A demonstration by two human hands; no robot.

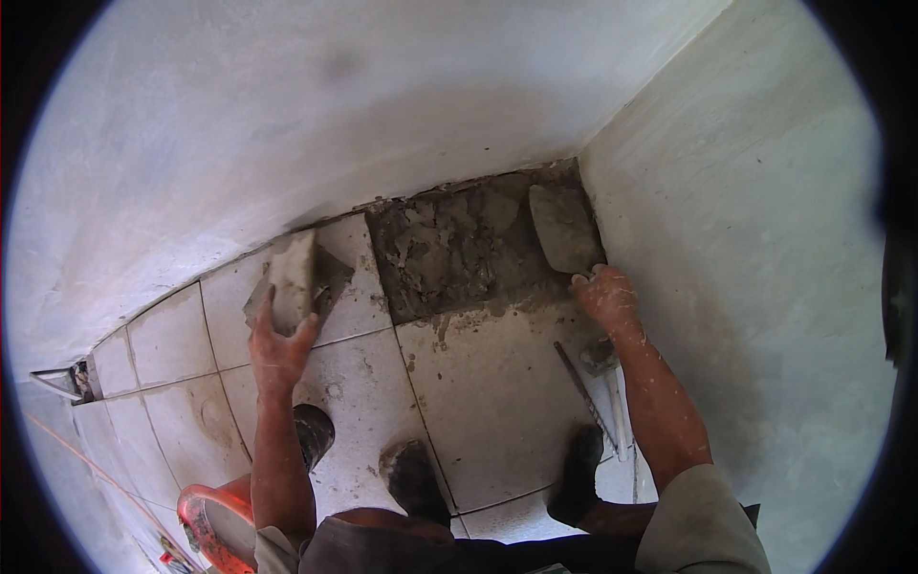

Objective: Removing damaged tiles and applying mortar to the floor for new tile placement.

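Observation:
My left hand (pixel 280 356) is closed around a pale, mortar-smeared block (pixel 293 271), thumb on one side and fingers on the other. Under and beside the block shows a darker grey flat piece (pixel 334 274); whether the two are joined I cannot tell. By the corner, my right hand (pixel 606 297) grips a trowel (pixel 564 230), its handle hidden in the fist. The trowel's broad grey blade lies over the right end of a patch of wet mortar (pixel 449 249), which is rough and lumpy on its left.
Pale floor tiles (pixel 488 402) border the mortar. A ribbed metal rod (pixel 580 390) and a mortar-caked lump (pixel 600 356) lie near my right forearm. My dark boots (pixel 416 478) stand below. An orange bucket (pixel 215 502) is at lower left. Walls (pixel 727 239) meet at the corner.

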